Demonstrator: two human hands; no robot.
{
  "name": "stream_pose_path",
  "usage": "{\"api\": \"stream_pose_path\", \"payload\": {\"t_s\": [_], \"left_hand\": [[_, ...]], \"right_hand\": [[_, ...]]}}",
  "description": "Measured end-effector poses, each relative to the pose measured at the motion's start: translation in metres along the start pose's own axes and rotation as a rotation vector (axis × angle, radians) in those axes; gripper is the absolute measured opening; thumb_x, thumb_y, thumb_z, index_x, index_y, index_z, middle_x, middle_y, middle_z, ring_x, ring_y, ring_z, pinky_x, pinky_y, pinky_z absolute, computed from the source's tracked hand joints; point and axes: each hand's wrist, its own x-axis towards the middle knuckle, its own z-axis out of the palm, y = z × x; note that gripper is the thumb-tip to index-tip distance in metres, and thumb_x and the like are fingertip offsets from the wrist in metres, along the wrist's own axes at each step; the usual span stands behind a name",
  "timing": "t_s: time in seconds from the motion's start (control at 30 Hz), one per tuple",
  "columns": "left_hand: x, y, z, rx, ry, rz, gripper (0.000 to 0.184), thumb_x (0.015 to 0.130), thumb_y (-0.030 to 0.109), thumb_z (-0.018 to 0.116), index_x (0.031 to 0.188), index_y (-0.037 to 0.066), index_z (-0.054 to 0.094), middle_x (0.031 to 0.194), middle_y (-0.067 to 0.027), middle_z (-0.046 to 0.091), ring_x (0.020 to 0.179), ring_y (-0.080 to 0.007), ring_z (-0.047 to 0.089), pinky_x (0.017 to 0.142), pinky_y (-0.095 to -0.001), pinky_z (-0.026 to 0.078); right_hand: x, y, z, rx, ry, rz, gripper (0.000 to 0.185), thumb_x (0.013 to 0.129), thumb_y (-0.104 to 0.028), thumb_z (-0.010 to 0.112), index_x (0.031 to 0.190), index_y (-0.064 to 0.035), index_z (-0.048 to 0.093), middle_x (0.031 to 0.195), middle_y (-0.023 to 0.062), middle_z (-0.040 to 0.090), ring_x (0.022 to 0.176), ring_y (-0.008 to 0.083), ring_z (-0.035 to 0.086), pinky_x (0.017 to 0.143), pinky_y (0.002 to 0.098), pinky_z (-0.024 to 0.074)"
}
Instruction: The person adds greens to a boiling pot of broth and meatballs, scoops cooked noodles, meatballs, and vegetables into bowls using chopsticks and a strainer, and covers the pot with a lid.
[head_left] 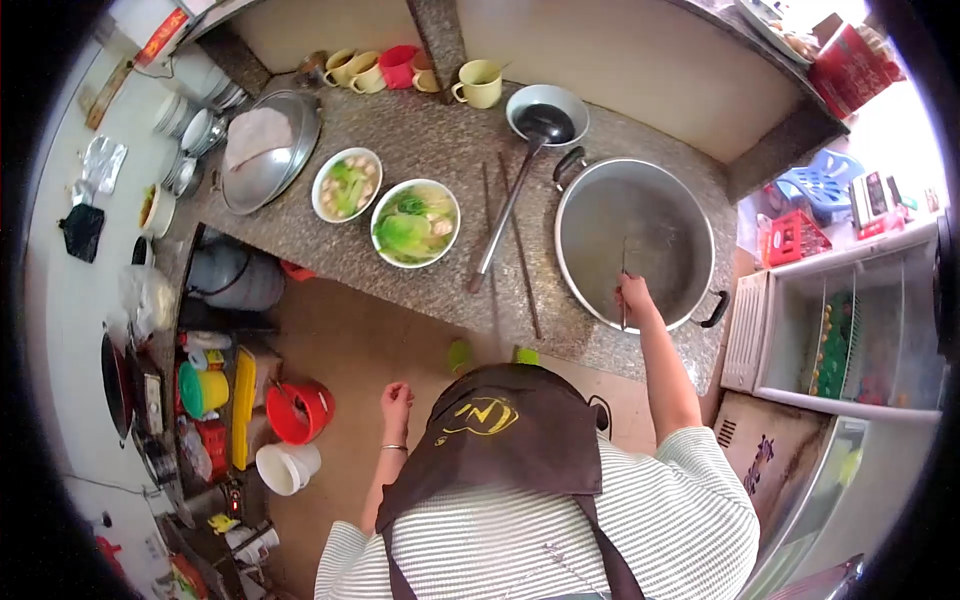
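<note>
A large metal pot [600, 215] with black handles stands at the right of the stone counter, cloudy liquid inside. Over its near rim, my right hand [631, 292] is closed round a thin utensil [625, 262] that reaches into the pot. My left hand [397, 396] hangs in front of the counter, its fingers curled; whether anything is in them is too small to tell. Left of the pot lie a long-handled ladle [508, 215], its head in a bowl [518, 98], and long sticks [526, 255]. Two white bowls [374, 222] [316, 190] hold greens and pale pieces.
Yellow mugs [480, 84] and a red cup [399, 66] line the counter's back. A big metal lid [262, 185] lies at the left. Below left are a red bucket [300, 411] and a white bucket [288, 468]. A glass-fronted cooler [850, 330] stands right.
</note>
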Motion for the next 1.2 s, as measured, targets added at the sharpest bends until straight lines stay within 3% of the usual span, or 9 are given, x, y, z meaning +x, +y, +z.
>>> {"api": "stream_pose_path", "payload": {"t_s": [0.13, 0.33, 0.5, 0.67, 0.73, 0.8, 0.97, 1.1, 1.2], "left_hand": [[0.009, -0.026, 0.008, -0.054, -0.032, -0.047, 0.016, 0.083, 0.018, 0.059, 0.095, 0.008, 0.057, 0.080, -0.0013, 0.058, 0.069, -0.0109, 0.057, 0.059, -0.0228, 0.044], [0.015, -0.008, 0.031, -0.001, -0.118, -0.043, 0.018, 0.084, 0.020, 0.059, 0.097, 0.008, 0.057, 0.083, -0.0007, 0.059, 0.071, -0.0105, 0.057, 0.060, -0.0226, 0.044], [0.018, -0.006, 0.045, 0.018, -0.135, -0.044, 0.016, 0.084, 0.021, 0.059, 0.096, 0.010, 0.057, 0.082, 0.0003, 0.058, 0.072, -0.0101, 0.057, 0.059, -0.0219, 0.042], [0.016, 0.004, 0.058, 0.055, -0.161, -0.035, 0.015, 0.084, 0.020, 0.059, 0.095, 0.009, 0.057, 0.080, 0.0004, 0.057, 0.070, -0.0093, 0.056, 0.057, -0.0213, 0.042], [0.014, 0.010, 0.063, 0.049, -0.184, -0.010, 0.015, 0.085, 0.020, 0.059, 0.094, 0.009, 0.057, 0.079, 0.0003, 0.057, 0.069, -0.0092, 0.056, 0.057, -0.0211, 0.042], [0.014, 0.008, 0.064, 0.042, -0.204, 0.014, 0.014, 0.085, 0.019, 0.058, 0.094, 0.008, 0.057, 0.079, 0.0002, 0.057, 0.068, -0.0090, 0.055, 0.056, -0.0209, 0.042], [0.017, -0.002, 0.061, 0.048, -0.180, 0.016, 0.014, 0.085, 0.018, 0.058, 0.093, 0.007, 0.057, 0.077, -0.0005, 0.057, 0.066, -0.0091, 0.055, 0.055, -0.0209, 0.042], [0.005, -0.013, 0.045, 0.025, -0.143, 0.052, 0.013, 0.084, 0.018, 0.059, 0.092, 0.007, 0.056, 0.076, -0.0008, 0.057, 0.065, -0.0095, 0.055, 0.054, -0.0213, 0.041], [0.002, -0.044, 0.030, -0.056, -0.073, -0.061, 0.012, 0.083, 0.018, 0.059, 0.089, 0.008, 0.056, 0.074, -0.0010, 0.057, 0.064, -0.0095, 0.054, 0.054, -0.0222, 0.042]], "right_hand": [[-0.035, 0.001, -0.016, -0.036, -0.169, 0.043, 0.021, 0.085, -0.022, 0.046, 0.075, -0.0031, 0.049, 0.058, 0.0064, 0.047, 0.044, 0.0143, 0.044, 0.039, 0.0270, 0.0372], [-0.116, 0.005, -0.086, 0.832, -0.464, 0.528, 0.018, 0.088, -0.020, 0.048, 0.086, -0.0033, 0.042, 0.071, 0.0053, 0.046, 0.047, 0.0072, 0.040, 0.036, 0.0179, 0.0353], [-0.168, 0.013, -0.125, 1.226, -0.567, 0.464, 0.020, 0.089, -0.017, 0.045, 0.102, -0.0017, 0.042, 0.079, 0.0082, 0.045, 0.047, 0.0064, 0.038, 0.035, 0.0158, 0.0353], [-0.177, -0.004, -0.135, 1.206, -0.556, 0.339, 0.021, 0.089, -0.020, 0.046, 0.103, -0.0044, 0.044, 0.077, 0.0062, 0.046, 0.047, 0.0068, 0.038, 0.037, 0.0166, 0.0355], [-0.168, -0.014, -0.129, 0.572, -0.215, 0.100, 0.020, 0.089, -0.022, 0.046, 0.103, -0.0069, 0.047, 0.072, 0.0037, 0.047, 0.047, 0.0063, 0.037, 0.040, 0.0184, 0.0359], [-0.147, -0.020, -0.120, 0.370, -0.159, 0.024, 0.027, 0.088, -0.024, 0.048, 0.107, -0.0046, 0.050, 0.074, 0.0025, 0.050, 0.049, 0.0088, 0.042, 0.046, 0.0209, 0.0392], [-0.084, -0.030, -0.097, -0.756, 0.226, -0.672, 0.035, 0.083, -0.024, 0.051, 0.113, -0.0046, 0.051, 0.088, 0.0170, 0.061, 0.075, 0.0331, 0.061, 0.063, 0.0400, 0.0483], [-0.041, -0.031, -0.086, -1.149, 0.261, -0.480, 0.030, 0.083, -0.023, 0.048, 0.112, -0.0155, 0.054, 0.091, 0.0197, 0.060, 0.086, 0.0368, 0.059, 0.073, 0.0444, 0.0476], [-0.016, -0.018, -0.092, -1.180, 0.277, -0.477, 0.024, 0.081, -0.019, 0.049, 0.103, -0.0129, 0.056, 0.090, 0.0187, 0.061, 0.084, 0.0370, 0.058, 0.071, 0.0468, 0.0470]]}}
